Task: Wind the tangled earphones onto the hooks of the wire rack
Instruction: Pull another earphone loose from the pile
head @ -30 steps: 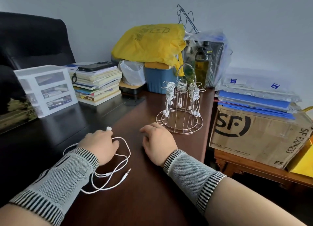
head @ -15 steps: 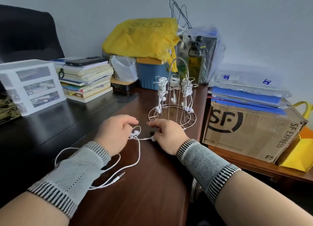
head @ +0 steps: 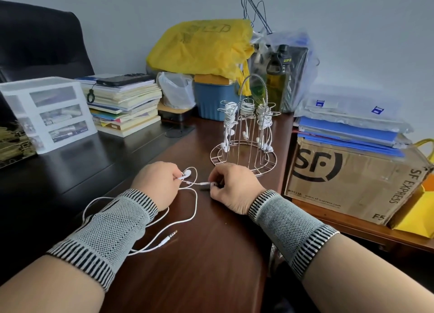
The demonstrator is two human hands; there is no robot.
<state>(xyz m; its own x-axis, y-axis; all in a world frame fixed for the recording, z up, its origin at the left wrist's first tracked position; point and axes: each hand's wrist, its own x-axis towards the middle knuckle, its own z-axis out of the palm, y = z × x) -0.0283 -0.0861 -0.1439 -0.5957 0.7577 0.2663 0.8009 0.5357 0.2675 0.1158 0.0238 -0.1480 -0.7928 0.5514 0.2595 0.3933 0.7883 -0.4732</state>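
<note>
Both hands now pinch the earphones [head: 187, 209]: left hand [head: 156, 183] holds an earbud, right hand [head: 231, 187] the cable end, having moved in from resting on the surface [head: 211, 265]. Cable loops lie there, short of the wire rack [head: 244, 146]; untangling can begin.

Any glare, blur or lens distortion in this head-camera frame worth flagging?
Head view: sharp on both hands, left hand and right hand; soft, even light; pale window glare on the dark desk; wide-angle stretch swells the forearms at the lower corners.
</note>
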